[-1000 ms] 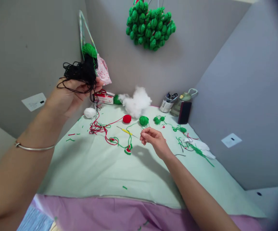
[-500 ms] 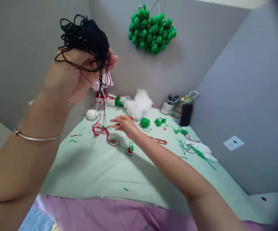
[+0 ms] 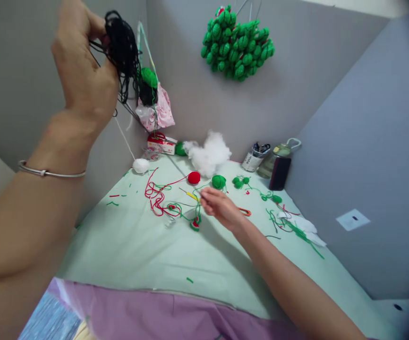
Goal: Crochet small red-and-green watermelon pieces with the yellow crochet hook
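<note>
My left hand point(image 3: 89, 71) is raised at the upper left, closed around a loose bundle of black yarn point(image 3: 123, 49). Loops and strands of it hang down beside the wrist. Lower, over the table, my right hand point(image 3: 220, 206) has its fingers pinched together. What they hold, if anything, is too small to make out. Just left of those fingertips lies a yellow-handled crochet hook point(image 3: 191, 195). A small red and green crocheted watermelon slice point(image 3: 195, 224) rests below it. Tangled red yarn point(image 3: 158, 200) runs to a red yarn ball point(image 3: 193, 178).
Green yarn ball point(image 3: 218, 182), white stuffing point(image 3: 209, 153), white yarn ball point(image 3: 141, 165) and pen cup point(image 3: 255, 158) stand toward the back. A pink bag point(image 3: 164, 108) and a green crocheted bunch point(image 3: 236, 45) hang at the walls. An orange-handled tool point(image 3: 245, 212) lies partly behind my right hand.
My left hand has moved left and up with the black yarn, uncovering the hanging bag. My right hand has shifted right and down, and its outstretched fingers have closed into a pinch.
</note>
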The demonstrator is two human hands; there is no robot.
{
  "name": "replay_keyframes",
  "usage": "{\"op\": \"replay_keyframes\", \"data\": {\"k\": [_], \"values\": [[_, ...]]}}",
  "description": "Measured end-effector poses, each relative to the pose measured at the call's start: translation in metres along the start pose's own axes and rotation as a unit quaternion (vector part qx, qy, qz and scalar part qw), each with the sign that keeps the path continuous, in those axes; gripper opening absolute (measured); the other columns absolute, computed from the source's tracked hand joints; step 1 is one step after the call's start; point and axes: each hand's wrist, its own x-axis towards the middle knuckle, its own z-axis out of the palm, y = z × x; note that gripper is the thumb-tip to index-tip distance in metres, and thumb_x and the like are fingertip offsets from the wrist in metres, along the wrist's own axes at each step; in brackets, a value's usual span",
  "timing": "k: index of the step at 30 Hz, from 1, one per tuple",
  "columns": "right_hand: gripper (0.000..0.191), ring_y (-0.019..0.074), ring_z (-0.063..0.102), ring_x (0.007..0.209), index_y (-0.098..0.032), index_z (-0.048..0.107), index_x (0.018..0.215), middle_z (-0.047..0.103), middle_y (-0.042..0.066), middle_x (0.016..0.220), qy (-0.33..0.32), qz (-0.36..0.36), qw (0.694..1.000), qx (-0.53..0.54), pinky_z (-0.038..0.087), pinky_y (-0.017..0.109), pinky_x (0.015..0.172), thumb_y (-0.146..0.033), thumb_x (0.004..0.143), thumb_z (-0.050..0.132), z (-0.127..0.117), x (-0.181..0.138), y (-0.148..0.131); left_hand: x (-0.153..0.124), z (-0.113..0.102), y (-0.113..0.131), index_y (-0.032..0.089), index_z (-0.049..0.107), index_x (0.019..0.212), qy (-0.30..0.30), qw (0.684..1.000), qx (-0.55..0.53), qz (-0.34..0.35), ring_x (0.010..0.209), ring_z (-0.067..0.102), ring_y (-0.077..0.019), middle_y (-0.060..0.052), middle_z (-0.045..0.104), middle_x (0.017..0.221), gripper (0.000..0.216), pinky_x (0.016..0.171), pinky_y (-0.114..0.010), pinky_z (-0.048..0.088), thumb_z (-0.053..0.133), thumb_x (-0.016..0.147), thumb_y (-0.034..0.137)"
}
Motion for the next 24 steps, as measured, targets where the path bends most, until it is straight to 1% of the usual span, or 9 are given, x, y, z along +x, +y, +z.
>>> {"op": "replay_keyframes", "data": {"k": [6, 9, 11, 12, 14, 17, 19, 22, 24], "values": [[0.03, 0.0092, 0.017, 0.049, -0.025, 0.056, 0.083, 0.034, -0.007, 0.062, 0.174, -0.119, 0.975, -0.073, 0.015, 0.026, 0.042, -0.045, 0.075, 0.076, -0.072, -0.071, -0.037, -0.039, 0.013, -0.018, 0.023, 0.056, 0.091, -0.092, 0.993, 0.016, -0.072, 0.123, 0.047, -0.021, -0.001, 0.061, 0.114, 0.019, 0.114, -0.039, 0.027, 0.071, 0.084, 0.013], [0.028, 0.0099, 0.017, 0.049, -0.026, 0.056, 0.082, 0.032, -0.007, 0.061, 0.202, -0.134, 0.965, -0.096, 0.017, 0.027, 0.042, -0.046, 0.078, 0.074, -0.091, -0.093, -0.04, -0.065, 0.033, -0.033, 0.021, 0.057, 0.082, -0.143, 0.973, -0.049, -0.172, 0.103, 0.052, -0.0175, 0.002, 0.062, 0.097, 0.015, 0.103, -0.034, 0.035, 0.071, 0.08, 0.016], [0.027, 0.0098, 0.022, 0.048, -0.026, 0.057, 0.083, 0.036, -0.006, 0.058, 0.221, -0.129, 0.96, -0.112, 0.019, 0.027, 0.044, -0.048, 0.079, 0.073, -0.104, -0.104, -0.038, -0.086, 0.043, -0.043, 0.019, 0.058, 0.077, -0.144, 0.929, -0.15, -0.307, 0.081, 0.051, -0.0137, 0.005, 0.058, 0.076, 0.012, 0.093, -0.031, 0.041, 0.07, 0.077, 0.016], [0.027, 0.0099, 0.026, 0.048, -0.025, 0.059, 0.084, 0.041, -0.005, 0.058, 0.231, -0.118, 0.956, -0.136, 0.021, 0.027, 0.045, -0.048, 0.08, 0.073, -0.11, -0.108, -0.036, -0.097, 0.046, -0.047, 0.019, 0.058, 0.074, -0.142, 0.888, -0.213, -0.383, 0.077, 0.05, -0.0127, 0.006, 0.057, 0.071, 0.013, 0.089, -0.031, 0.043, 0.069, 0.074, 0.013], [0.028, 0.0113, 0.037, 0.05, -0.024, 0.063, 0.082, 0.053, -0.001, 0.062, 0.253, -0.088, 0.933, -0.241, 0.028, 0.027, 0.048, -0.049, 0.079, 0.074, -0.12, -0.115, -0.031, -0.12, 0.048, -0.052, 0.018, 0.055, 0.069, -0.146, 0.856, -0.247, -0.431, 0.071, 0.051, -0.0124, 0.006, 0.054, 0.065, 0.013, 0.082, -0.031, 0.047, 0.067, 0.073, 0.013], [0.026, 0.0171, 0.052, 0.062, -0.022, 0.07, 0.077, 0.068, 0.006, 0.076, 0.287, -0.071, 0.853, -0.43, 0.038, 0.031, 0.056, -0.048, 0.078, 0.074, -0.123, -0.123, -0.023, -0.153, 0.046, -0.053, 0.017, 0.059, 0.07, -0.173, 0.812, -0.284, -0.479, 0.07, 0.055, -0.0129, 0.005, 0.059, 0.064, 0.011, 0.077, -0.031, 0.05, 0.069, 0.071, 0.014], [0.024, 0.0203, 0.059, 0.07, -0.023, 0.073, 0.079, 0.071, 0.008, 0.083, 0.258, -0.072, 0.836, -0.479, 0.043, 0.033, 0.062, -0.046, 0.082, 0.069, -0.113, -0.125, -0.015, -0.168, 0.044, -0.054, 0.017, 0.06, 0.071, -0.178, 0.783, -0.312, -0.508, 0.072, 0.057, -0.0127, 0.005, 0.063, 0.067, 0.011, 0.077, -0.031, 0.05, 0.07, 0.071, 0.012], [0.019, 0.0212, 0.063, 0.075, -0.025, 0.075, 0.085, 0.073, 0.007, 0.088, 0.123, -0.04, 0.856, -0.501, 0.047, 0.033, 0.069, -0.038, 0.089, 0.062, -0.087, -0.122, -0.002, -0.181, 0.046, -0.056, 0.016, 0.058, 0.073, -0.16, 0.741, -0.361, -0.543, 0.07, 0.058, -0.011, 0.005, 0.064, 0.068, 0.014, 0.077, -0.03, 0.049, 0.07, 0.075, 0.01], [0.017, 0.0201, 0.065, 0.077, -0.027, 0.076, 0.09, 0.074, 0.005, 0.094, 0.054, -0.012, 0.835, -0.547, 0.046, 0.032, 0.07, -0.03, 0.091, 0.059, -0.07, -0.116, 0.004, -0.184, 0.048, -0.059, 0.017, 0.054, 0.072, -0.139, 0.714, -0.402, -0.556, 0.065, 0.055, -0.0089, 0.006, 0.06, 0.063, 0.018, 0.075, -0.027, 0.05, 0.069, 0.079, 0.012]]}}
